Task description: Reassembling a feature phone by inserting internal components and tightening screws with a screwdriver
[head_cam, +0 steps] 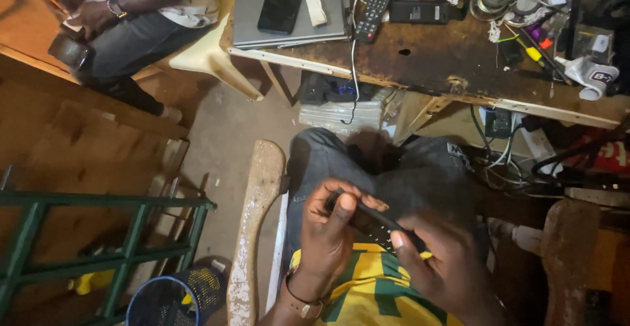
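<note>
Both hands meet over the lap, sharing one small black slab-shaped handheld device (369, 221), probably a phone or small remote (too dark to tell which). Left hand (331, 231) is curled closed round the upper-left end of it, thumb pressed along the top face, a brown-strapped wristwatch (307, 306) on that wrist. Right hand (446, 260) is closed on the lower-right end, thumb tip on the edge, fingers tucked under; the device sits tilted, held in the air just above the dark grey trousers (394, 168) and the yellow-and-green shirt (374, 286), touching neither as far as I can see. Progress, judged only from this: the device looks closed and in one piece, no cover or part lying loose nearby, no tool in either hand, so the handling looks to be at an early or mid stage with any opening work not yet done; whether a seam is parting under the thumbs can't be told. Round about: a worn brown wooden desk (446, 63) ahead carries a grey closed laptop (262, 18) with a black flat phone (281, 1) on top, a black button remote control (373, 10), tangled cables and small tools at the far right. Another person sits top left, their hand (95, 18) near a dark object. Green metal frame (98, 234) and blue mesh wastebasket (176, 300) are on the floor to the left.
</note>
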